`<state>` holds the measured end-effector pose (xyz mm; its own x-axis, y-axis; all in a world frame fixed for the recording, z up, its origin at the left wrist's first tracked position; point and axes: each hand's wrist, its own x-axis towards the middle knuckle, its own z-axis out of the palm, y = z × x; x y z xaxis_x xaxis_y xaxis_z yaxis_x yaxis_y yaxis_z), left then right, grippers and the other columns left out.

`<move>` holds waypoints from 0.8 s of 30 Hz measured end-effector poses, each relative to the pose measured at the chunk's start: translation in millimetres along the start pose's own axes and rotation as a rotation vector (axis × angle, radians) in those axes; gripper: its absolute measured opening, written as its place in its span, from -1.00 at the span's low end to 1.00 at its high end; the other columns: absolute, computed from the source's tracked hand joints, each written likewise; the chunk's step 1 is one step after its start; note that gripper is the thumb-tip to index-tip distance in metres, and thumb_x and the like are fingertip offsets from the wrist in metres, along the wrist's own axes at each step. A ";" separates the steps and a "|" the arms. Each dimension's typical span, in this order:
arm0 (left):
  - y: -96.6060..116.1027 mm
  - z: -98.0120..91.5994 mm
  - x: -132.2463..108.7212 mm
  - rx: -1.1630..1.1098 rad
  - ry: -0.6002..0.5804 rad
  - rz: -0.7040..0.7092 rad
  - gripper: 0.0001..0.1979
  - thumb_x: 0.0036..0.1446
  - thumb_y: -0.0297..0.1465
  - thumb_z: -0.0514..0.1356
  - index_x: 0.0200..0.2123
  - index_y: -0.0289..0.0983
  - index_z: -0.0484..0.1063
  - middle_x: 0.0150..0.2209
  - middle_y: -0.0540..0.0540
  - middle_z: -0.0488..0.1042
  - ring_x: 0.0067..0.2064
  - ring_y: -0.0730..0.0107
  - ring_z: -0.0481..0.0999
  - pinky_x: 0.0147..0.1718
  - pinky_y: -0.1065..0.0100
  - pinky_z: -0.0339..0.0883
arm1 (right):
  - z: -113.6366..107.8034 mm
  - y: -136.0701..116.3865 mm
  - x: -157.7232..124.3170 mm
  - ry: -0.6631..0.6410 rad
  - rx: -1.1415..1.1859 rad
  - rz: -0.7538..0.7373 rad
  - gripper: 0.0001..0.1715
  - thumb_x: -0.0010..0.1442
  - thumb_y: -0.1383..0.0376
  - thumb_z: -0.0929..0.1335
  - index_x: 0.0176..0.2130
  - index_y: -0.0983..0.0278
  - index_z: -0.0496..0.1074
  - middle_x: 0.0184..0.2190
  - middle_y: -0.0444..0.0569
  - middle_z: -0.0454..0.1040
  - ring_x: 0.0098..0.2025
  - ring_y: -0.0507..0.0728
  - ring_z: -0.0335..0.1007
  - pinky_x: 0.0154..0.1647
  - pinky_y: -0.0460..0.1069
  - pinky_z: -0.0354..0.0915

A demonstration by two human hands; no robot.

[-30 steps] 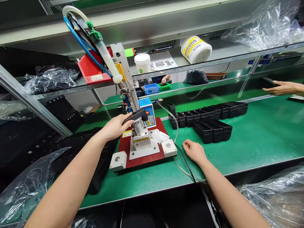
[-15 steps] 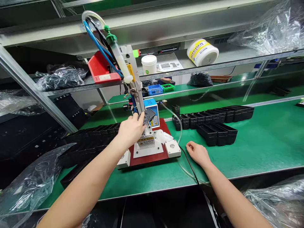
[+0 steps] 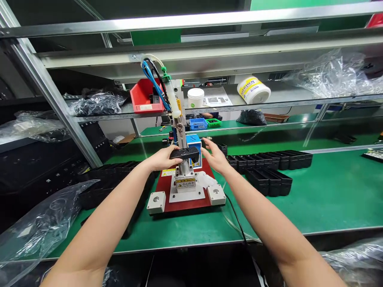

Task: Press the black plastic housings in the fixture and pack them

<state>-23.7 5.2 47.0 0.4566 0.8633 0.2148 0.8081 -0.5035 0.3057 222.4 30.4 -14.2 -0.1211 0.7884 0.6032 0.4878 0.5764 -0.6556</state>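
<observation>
Left hand (image 3: pixel 163 158): my thumb and fingers pinch the left end of the black part; how far they reach behind it, I cannot see.
Black part (image 3: pixel 189 153): it is directly above the metal post (image 3: pixel 185 168); whether it sits fully on the post, I cannot tell.
Right hand (image 3: pixel 218 158): the fingers are spread, close to the part's right end; if they touch it is not clear.
Blue box (image 3: pixel 194 138): it stands behind, partly covered by the part.
Changed from half a second ago: my other hand was lying on the green table (image 3: pixel 335 191), now it is raised; the part was tilted, now it is nearly level.
Red base (image 3: pixel 188 206): it carries the post, a white cloth (image 3: pixel 206 179) and two button boxes (image 3: pixel 216 194) at the front.
Black trays (image 3: pixel 269 181): they stand at right, beyond my forearm.
Dark pile (image 3: pixel 104 181): it is at left, its pieces hard to separate by eye.
</observation>
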 end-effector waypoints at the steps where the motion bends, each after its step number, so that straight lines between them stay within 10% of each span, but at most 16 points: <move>1: -1.2 2.7 -0.9 -0.017 0.010 0.003 -0.41 0.09 -0.09 0.09 0.10 -0.31 0.22 -0.03 -0.19 0.46 -0.08 0.20 0.48 -0.09 0.25 0.37 | 10.3 -7.6 9.6 -0.049 0.074 -0.038 -0.46 0.26 0.03 0.22 0.16 0.16 0.28 0.18 -0.02 0.28 0.12 0.14 0.27 0.13 0.04 0.21; 7: -5.4 31.8 -10.3 -0.031 0.160 -0.022 -0.42 0.16 -0.15 0.02 0.17 -0.36 0.19 0.07 -0.30 0.34 0.07 0.07 0.39 0.06 0.12 0.27 | 54.6 -8.9 15.9 -0.102 0.207 -0.042 -0.53 0.32 0.02 0.14 -0.07 0.22 0.43 -0.09 -0.02 0.48 -0.03 0.15 0.37 0.04 0.05 0.25; 15: -15.1 54.5 -30.6 -0.059 0.437 -0.081 -0.36 0.20 -0.13 0.04 0.26 -0.29 0.05 0.16 -0.30 0.26 0.18 0.03 0.28 0.09 0.04 0.26 | 48.2 -9.1 0.3 -0.112 0.219 0.029 -0.52 0.28 0.01 0.19 0.01 0.21 0.40 -0.07 -0.03 0.48 -0.05 0.15 0.38 0.01 0.05 0.28; 19: -32.3 67.4 -100.3 -0.067 0.712 -0.134 -0.52 0.24 -0.20 0.02 0.17 -0.28 0.17 0.13 -0.25 0.29 0.19 0.14 0.27 0.16 0.07 0.19 | 24.9 -2.5 -22.0 -0.110 0.174 0.080 -0.38 0.28 -0.04 0.20 0.21 0.16 0.22 -0.10 -0.01 0.49 -0.09 0.17 0.42 -0.04 0.09 0.33; 24: -89.1 83.9 -250.1 0.160 1.043 -0.396 -0.68 0.17 -0.25 0.12 -0.04 -0.25 0.35 -0.05 -0.19 0.43 0.01 0.15 0.41 0.05 0.11 0.30 | -37.8 45.4 -73.4 0.055 -0.037 0.181 -0.43 0.21 -0.10 0.23 0.05 0.15 0.39 -0.04 0.01 0.49 -0.02 0.23 0.44 -0.05 0.12 0.36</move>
<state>-178.7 -163.0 -111.8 -0.3164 0.4735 0.8220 0.8995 -0.1253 0.4185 286.0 -9.4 -71.1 0.0182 0.8650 0.5014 0.5288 0.4173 -0.7391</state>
